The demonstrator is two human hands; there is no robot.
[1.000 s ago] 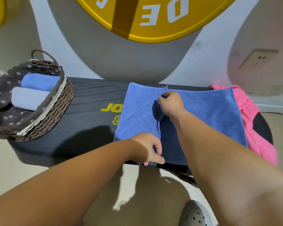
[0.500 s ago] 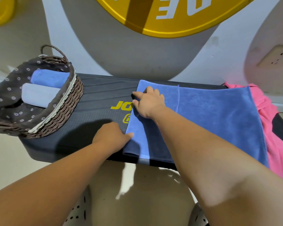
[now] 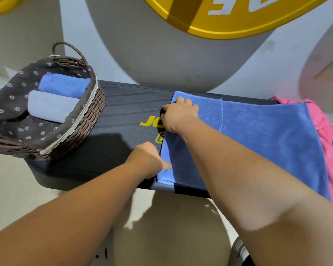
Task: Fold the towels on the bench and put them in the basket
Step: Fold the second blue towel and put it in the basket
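Note:
A blue towel (image 3: 267,143) lies flat on the dark bench (image 3: 123,116), with a stitched hem running across its far part. My right hand (image 3: 179,116) holds the towel's far-left edge, fingers on top and thumb at the edge. At the near-left corner, my left hand (image 3: 148,160) pinches the towel with curled fingers. A wicker basket (image 3: 81,127) with a dark flowered lining stands on the bench's left end. It holds a rolled blue towel (image 3: 63,87) and a pale lilac one (image 3: 50,106).
A pink towel (image 3: 331,131) lies bunched at the bench's right end, partly under the blue one. A wall with a big yellow sign (image 3: 229,20) runs close behind the bench. Bare bench surface separates the basket from the blue towel.
Both hands have moved from the fold line in the middle of the blue towel to its left edge. They have stayed there for the last half second.

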